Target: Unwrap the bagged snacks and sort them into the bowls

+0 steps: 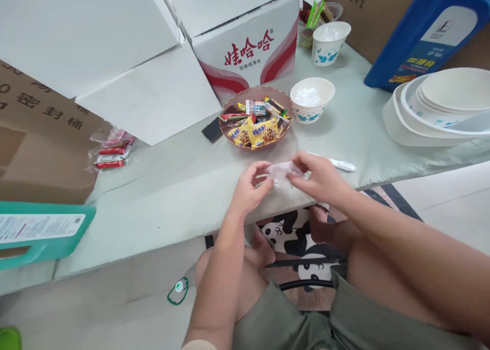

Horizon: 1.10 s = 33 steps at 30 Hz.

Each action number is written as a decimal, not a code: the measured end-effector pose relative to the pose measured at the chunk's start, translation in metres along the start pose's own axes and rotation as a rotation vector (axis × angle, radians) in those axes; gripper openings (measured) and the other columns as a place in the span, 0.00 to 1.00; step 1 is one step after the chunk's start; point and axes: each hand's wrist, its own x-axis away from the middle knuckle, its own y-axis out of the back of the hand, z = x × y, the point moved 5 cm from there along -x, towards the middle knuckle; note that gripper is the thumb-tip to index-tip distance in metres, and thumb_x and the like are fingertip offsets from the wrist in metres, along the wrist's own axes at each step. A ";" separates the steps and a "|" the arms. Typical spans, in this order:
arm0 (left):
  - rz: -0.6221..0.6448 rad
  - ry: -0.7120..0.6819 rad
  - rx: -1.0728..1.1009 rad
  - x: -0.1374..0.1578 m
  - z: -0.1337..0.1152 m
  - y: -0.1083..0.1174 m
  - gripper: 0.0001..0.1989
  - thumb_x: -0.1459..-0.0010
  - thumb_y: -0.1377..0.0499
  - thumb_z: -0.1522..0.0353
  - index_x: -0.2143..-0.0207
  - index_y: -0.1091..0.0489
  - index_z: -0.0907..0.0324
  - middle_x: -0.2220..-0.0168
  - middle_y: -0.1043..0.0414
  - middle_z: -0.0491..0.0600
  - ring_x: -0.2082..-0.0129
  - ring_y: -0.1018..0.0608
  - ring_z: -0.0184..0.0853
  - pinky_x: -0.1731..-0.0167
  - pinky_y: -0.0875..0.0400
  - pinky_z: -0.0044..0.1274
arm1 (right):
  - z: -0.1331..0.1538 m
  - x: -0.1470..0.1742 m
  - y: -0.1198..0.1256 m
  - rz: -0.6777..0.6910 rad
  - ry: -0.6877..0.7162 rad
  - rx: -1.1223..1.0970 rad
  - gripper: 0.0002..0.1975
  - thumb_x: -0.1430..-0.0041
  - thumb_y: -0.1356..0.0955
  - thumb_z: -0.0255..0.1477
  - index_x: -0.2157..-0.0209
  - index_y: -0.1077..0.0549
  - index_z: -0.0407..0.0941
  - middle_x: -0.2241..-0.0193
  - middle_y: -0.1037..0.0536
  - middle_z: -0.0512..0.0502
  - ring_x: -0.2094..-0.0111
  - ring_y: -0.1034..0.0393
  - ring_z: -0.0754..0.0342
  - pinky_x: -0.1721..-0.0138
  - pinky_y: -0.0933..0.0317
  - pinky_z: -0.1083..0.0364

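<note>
Just right of the frame's centre, over the table [172, 197], the right hand [317, 175] pinches translucent plastic film [282, 173]; the left hand [248, 189] curls at its edge, grip unclear; light, even tension should prevent tearing.

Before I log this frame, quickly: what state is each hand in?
Left hand: curled at crumpled translucent plastic film; whether its grip is closed cannot be told.
Right hand: closed, holding that film.

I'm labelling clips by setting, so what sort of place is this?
Probably a home, perhaps a storage corner: a bowl of wrapped snacks, stacked white bowls and a printed white carton share one pale, covered surface.
</note>
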 end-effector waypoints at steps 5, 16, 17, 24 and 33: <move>-0.227 0.027 -0.074 -0.008 0.002 0.023 0.08 0.46 0.39 0.66 0.63 0.28 0.58 0.68 0.27 0.46 0.68 0.25 0.31 0.66 0.30 0.23 | -0.001 -0.023 0.063 -0.328 -0.075 0.229 0.03 0.46 0.32 0.29 0.69 0.32 0.48 0.73 0.29 0.48 0.69 0.34 0.50 0.66 0.41 0.51; -0.275 0.063 -0.079 -0.017 -0.003 0.034 0.05 0.46 0.40 0.66 0.67 0.29 0.58 0.76 0.32 0.43 0.75 0.31 0.29 0.73 0.35 0.22 | -0.044 -0.178 0.077 0.226 -0.189 0.733 0.09 0.40 0.33 0.26 0.68 0.21 0.40 0.60 0.20 0.37 0.57 0.27 0.46 0.57 0.38 0.49; -0.280 0.055 -0.080 -0.018 -0.003 0.035 0.05 0.45 0.41 0.66 0.67 0.29 0.58 0.75 0.32 0.43 0.75 0.30 0.29 0.72 0.35 0.22 | -0.051 -0.182 0.071 0.274 -0.236 0.767 0.12 0.38 0.34 0.30 0.66 0.20 0.40 0.58 0.19 0.34 0.56 0.27 0.43 0.57 0.38 0.48; -0.468 -0.002 -0.132 -0.023 0.005 0.062 0.16 0.46 0.38 0.69 0.53 0.31 0.54 0.49 0.32 0.53 0.49 0.25 0.37 0.55 0.27 0.27 | -0.056 -0.149 0.059 0.378 -0.316 0.910 0.31 0.31 0.46 0.46 0.56 0.19 0.41 0.52 0.20 0.30 0.50 0.27 0.35 0.55 0.38 0.43; -0.424 0.052 -0.164 -0.043 0.023 0.074 0.26 0.46 0.36 0.69 0.44 0.34 0.49 0.33 0.43 0.53 0.34 0.35 0.44 0.44 0.29 0.33 | -0.032 -0.042 0.061 -0.445 -0.010 0.672 0.18 0.37 0.37 0.34 0.49 0.25 0.46 0.41 0.28 0.34 0.37 0.41 0.34 0.42 0.48 0.36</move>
